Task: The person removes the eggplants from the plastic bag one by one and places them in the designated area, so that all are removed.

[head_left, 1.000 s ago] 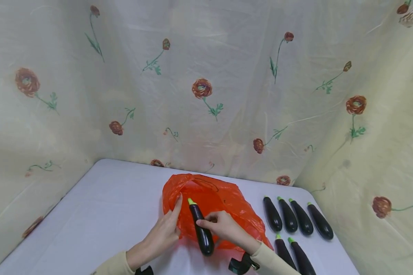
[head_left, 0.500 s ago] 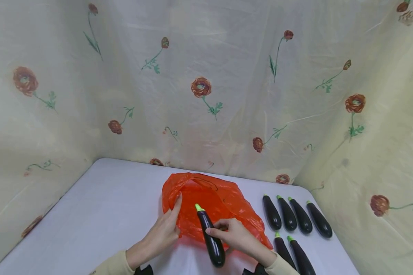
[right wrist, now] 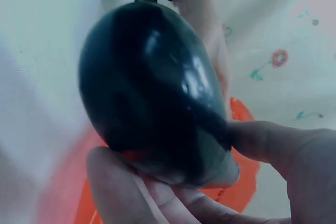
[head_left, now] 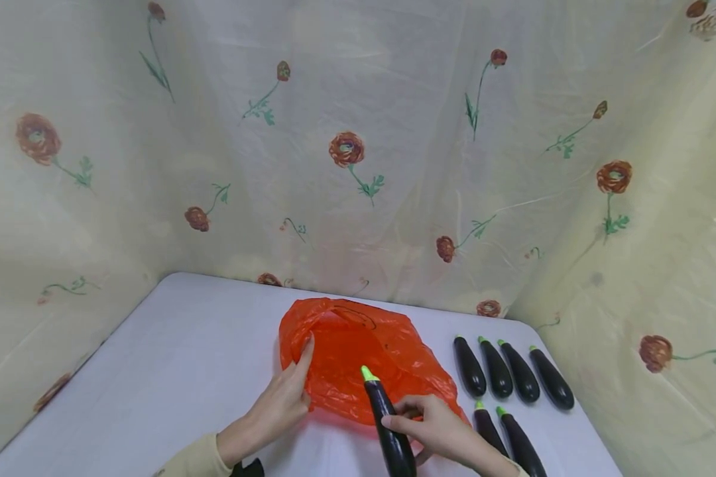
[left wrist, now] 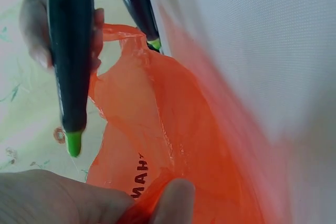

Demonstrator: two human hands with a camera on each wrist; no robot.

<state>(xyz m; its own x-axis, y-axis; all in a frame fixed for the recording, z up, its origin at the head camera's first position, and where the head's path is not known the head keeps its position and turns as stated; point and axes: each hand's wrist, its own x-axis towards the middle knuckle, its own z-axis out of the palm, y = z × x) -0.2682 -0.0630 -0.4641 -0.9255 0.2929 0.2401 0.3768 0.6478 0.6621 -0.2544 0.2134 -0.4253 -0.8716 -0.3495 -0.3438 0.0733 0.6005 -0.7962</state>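
Observation:
An eggplant [head_left: 388,424] with a bright green stem end is gripped between thumb and fingers of my right hand [head_left: 435,427], its stem pointing away from me over the near edge of a red plastic bag [head_left: 358,361]. In the right wrist view the eggplant's dark rounded end [right wrist: 152,93] fills the middle. My left hand [head_left: 277,407] pinches the bag's left edge; the left wrist view shows the thumb [left wrist: 176,200] against the red film. Dark printed letters [left wrist: 140,174] show on the bag.
Several eggplants [head_left: 520,372] lie on the white table [head_left: 197,351] to the right, some in a back row, two nearer [head_left: 520,440]. A flower-patterned curtain [head_left: 394,199] hangs behind the table and along its sides.
My right hand has moved right and towards me with the eggplant, drawing it back from the bag's mouth. My left hand keeps its hold on the bag; the view has tipped slightly.

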